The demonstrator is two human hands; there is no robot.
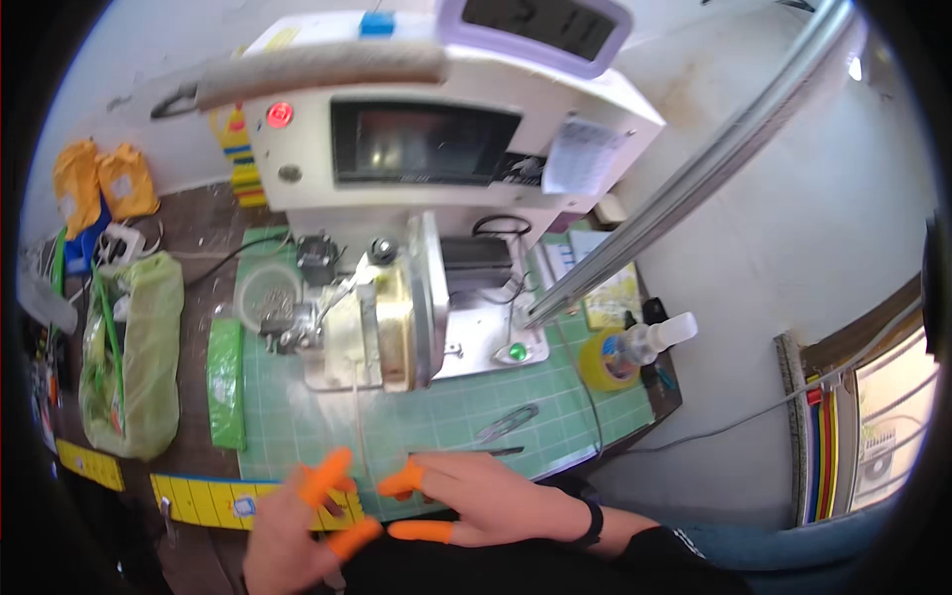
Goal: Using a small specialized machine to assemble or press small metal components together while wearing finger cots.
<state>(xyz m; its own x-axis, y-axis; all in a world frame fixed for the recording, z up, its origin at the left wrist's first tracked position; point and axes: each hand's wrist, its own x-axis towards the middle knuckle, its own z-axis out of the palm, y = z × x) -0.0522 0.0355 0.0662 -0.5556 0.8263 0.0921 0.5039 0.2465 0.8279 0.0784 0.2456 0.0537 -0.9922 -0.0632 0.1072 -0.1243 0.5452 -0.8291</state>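
Orange finger cots cover several fingertips of both my hands at the near edge of the green cutting mat (288,412). My left hand (283,540), somewhat blurred, has its thumb and fingers spread apart over a yellow ruler strip (203,499). Opposite it, my right hand (486,501) reaches in with thumb and forefinger apart; its other fingers are partly hidden. Nothing shows in either hand. A thin pale strand (359,416) hangs from the small machine (392,317) toward the gap between my hands. Beyond my right hand lies a dark slim tool (506,451), beside a looped metal piece (508,423).
A white control box (456,203) with a screen stands behind the machine. A metal post (684,178) slants up on the right, near a yellow-liquid bottle (615,357). A round dish (268,296), a green packet (226,387) and a bag-lined bin (159,347) are on the left.
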